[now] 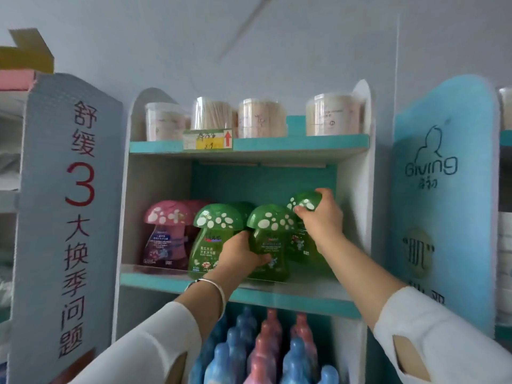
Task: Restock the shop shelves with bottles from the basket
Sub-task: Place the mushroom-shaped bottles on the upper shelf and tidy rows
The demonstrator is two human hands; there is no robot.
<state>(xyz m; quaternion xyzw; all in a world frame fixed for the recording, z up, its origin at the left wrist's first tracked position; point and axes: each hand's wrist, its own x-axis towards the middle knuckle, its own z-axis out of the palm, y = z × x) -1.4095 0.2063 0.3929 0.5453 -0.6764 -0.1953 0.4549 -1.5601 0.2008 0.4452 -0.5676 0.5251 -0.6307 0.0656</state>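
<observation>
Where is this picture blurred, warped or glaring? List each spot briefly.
Head view: light is soft and even, no hard shadows; wide-angle distortion bows the grey sign panel at left and blue Giving panel at right; the lower-shelf bottles and white sleeves at the bottom are blurred; the left hand and right hand on the green mushroom bottles look mildly soft.

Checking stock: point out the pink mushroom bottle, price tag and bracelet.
pink mushroom bottle (169, 215), head view, on its cap.
price tag (209, 144), head view, on its yellow strip.
bracelet (220, 291), head view, on its silver band.
</observation>
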